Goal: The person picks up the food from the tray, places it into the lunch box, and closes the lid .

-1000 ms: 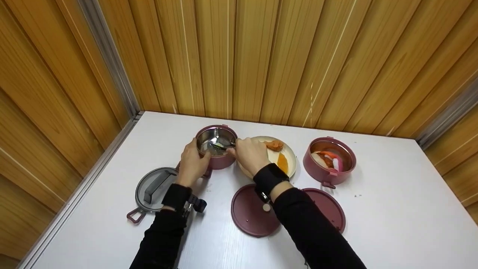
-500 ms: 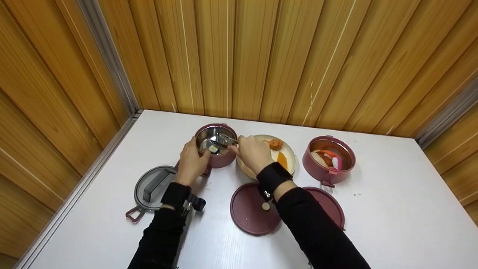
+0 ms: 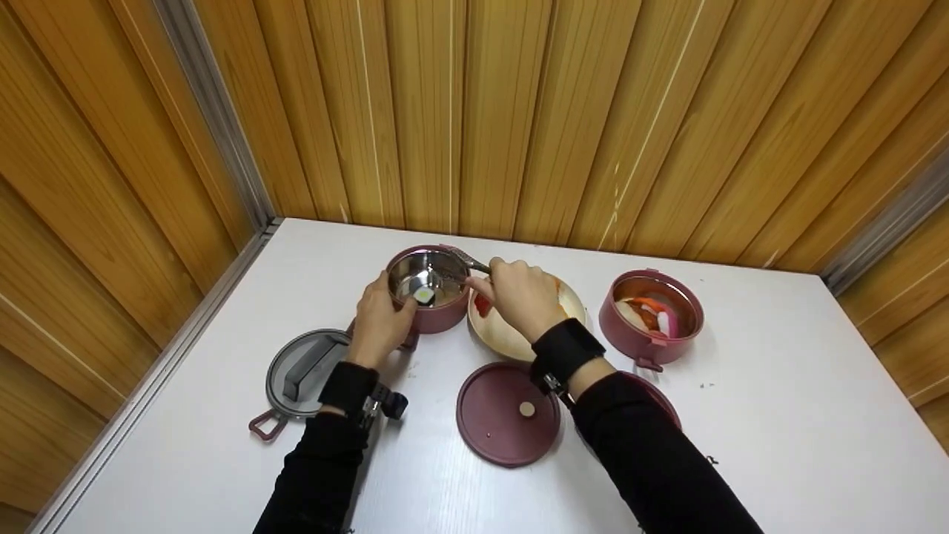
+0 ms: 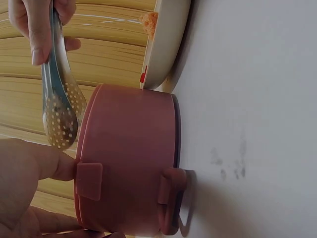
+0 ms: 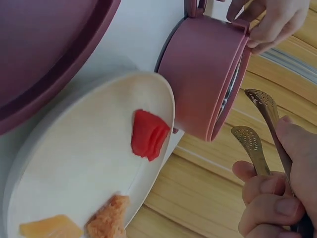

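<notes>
My left hand steadies a round maroon pot with a shiny steel inside, its thumb at the rim and fingers round the wall. Inside the pot lies a small sushi-like piece, white and dark with a yellow-green centre. My right hand grips metal food tongs with perforated ends. They hang above the pot's right rim, spread apart with nothing between them. Beneath the right hand is a cream plate, bearing a red slice, a crumbly orange-brown piece and a yellow-orange slice.
A second maroon pot with several food pieces stands at the right. Two maroon lids lie in front, one lid in full view, the other mostly under the right arm. A grey lid with a handle lies at the left.
The tongs have risen out of the pot, and my right hand has shifted slightly right. The sushi-like piece now lies released in the pot. My left hand stays on the pot.
</notes>
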### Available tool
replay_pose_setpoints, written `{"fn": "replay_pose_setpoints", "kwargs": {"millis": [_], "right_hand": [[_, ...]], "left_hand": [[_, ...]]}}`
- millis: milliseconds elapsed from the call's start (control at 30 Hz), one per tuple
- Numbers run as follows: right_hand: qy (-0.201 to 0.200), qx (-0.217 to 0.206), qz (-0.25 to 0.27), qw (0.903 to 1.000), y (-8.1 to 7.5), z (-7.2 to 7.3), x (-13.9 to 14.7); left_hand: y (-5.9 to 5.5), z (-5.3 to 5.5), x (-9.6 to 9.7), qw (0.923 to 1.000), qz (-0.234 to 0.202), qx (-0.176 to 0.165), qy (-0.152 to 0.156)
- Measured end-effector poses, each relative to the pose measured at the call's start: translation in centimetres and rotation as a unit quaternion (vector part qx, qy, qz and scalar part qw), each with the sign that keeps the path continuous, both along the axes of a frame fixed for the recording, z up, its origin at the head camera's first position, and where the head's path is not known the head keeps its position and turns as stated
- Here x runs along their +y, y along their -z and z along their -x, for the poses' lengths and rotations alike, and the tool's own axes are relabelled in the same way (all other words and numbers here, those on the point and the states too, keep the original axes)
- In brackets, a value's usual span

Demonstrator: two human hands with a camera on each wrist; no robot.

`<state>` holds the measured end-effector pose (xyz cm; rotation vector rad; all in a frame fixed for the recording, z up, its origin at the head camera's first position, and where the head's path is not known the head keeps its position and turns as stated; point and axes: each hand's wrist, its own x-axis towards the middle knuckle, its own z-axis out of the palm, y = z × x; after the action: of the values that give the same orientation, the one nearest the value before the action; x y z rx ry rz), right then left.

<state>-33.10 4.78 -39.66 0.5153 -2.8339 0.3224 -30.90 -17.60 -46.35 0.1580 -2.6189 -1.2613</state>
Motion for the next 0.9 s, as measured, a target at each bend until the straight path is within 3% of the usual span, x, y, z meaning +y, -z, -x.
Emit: {"fn": "replay_pose_setpoints", "kwargs": {"millis": [633, 667, 867, 900], "right_hand": [[0.046, -0.020, 0.003, 0.9987, 0.3, 1.1, 6.5], [0.049, -0.022, 0.002, 0.9986, 0.4, 1.1, 7.0], [0.073, -0.024, -0.007, 0.9970, 1.0, 0.9, 9.4], [0.077, -0.025, -0.008, 0.9967, 1.1, 0.9, 9.8]], "left_hand": [[0.1, 0.1, -0.3, 1.0000, 0.000, 0.010, -0.001], [0.7, 0.4, -0.6, 0.9998, 0.006, 0.019, -0.003], [0.7, 0.4, -0.7, 0.9998, 0.006, 0.016, -0.005], [0.2, 0.1, -0.6, 1.0000, 0.001, 0.006, -0.003]]}}
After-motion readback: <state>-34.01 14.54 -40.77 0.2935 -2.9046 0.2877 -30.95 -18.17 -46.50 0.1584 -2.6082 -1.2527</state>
